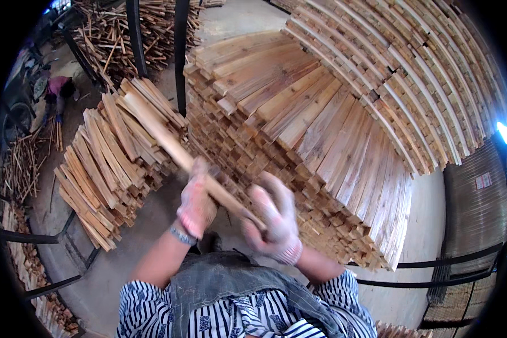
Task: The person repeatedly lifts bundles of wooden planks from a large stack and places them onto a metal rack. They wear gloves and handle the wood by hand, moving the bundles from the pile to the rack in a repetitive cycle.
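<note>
A long, pale wooden strip [176, 153] slants across in front of me, its far end over the stacked strips at left. My left hand [198, 201], in a whitish glove with pink patches, is closed around its middle. At the near end of the strip is my right hand [275, 219], gloved alike. That end lies between its thumb and bent fingers, against the palm; the fingers are a little blurred.
Beside my left hand rises a loose stack of wooden strips [104, 163]. A large, neat stack of planks [298, 107] stands ahead and right, with another timber pile [400, 62] behind it. Dark metal posts [181, 56] stand at far left. A person [59, 87] bends near scattered sticks.
</note>
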### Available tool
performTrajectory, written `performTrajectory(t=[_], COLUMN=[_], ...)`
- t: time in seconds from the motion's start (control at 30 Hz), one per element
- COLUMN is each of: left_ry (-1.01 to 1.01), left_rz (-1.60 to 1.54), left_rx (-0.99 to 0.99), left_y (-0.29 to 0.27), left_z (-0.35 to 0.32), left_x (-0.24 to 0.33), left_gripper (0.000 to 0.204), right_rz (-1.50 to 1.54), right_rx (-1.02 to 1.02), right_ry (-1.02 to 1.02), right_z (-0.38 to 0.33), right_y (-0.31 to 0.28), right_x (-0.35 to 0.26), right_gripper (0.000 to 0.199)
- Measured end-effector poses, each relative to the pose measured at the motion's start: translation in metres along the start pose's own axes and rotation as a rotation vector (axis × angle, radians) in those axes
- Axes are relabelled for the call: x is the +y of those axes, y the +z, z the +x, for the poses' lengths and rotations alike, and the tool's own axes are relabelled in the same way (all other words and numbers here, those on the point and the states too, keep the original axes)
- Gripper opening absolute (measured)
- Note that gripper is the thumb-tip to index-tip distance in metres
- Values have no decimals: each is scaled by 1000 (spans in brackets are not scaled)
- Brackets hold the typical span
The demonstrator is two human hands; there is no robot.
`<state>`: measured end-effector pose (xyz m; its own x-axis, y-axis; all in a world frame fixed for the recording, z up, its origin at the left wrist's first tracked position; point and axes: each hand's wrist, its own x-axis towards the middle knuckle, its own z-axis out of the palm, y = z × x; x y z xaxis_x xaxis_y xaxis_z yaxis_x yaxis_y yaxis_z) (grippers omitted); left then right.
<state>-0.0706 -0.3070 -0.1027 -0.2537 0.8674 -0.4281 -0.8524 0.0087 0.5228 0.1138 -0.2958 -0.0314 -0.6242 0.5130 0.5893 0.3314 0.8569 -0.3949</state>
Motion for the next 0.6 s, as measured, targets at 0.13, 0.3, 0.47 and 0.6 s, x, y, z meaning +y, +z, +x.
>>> performTrajectory(t=[0.13,0.3,0.47,0.6], left_ry=[47,48,-70,171], left_rz=[315,749,438,254], left_rx=[142,188,72,-34], left_y=[91,108,90,-18], left_z=[90,167,106,56], left_x=[-3,-52,-22,-9], left_gripper=[54,66,65,50], right_rz=[-137,-125,-6,36], right_rx=[235,181,170,103], right_ry=[-45,242,142,114], right_z=[-47,-100,-86,-90], right_y=[-44,-37,-14,-5], right_x=[11,14,8,0], right_gripper=[71,67,63,58])
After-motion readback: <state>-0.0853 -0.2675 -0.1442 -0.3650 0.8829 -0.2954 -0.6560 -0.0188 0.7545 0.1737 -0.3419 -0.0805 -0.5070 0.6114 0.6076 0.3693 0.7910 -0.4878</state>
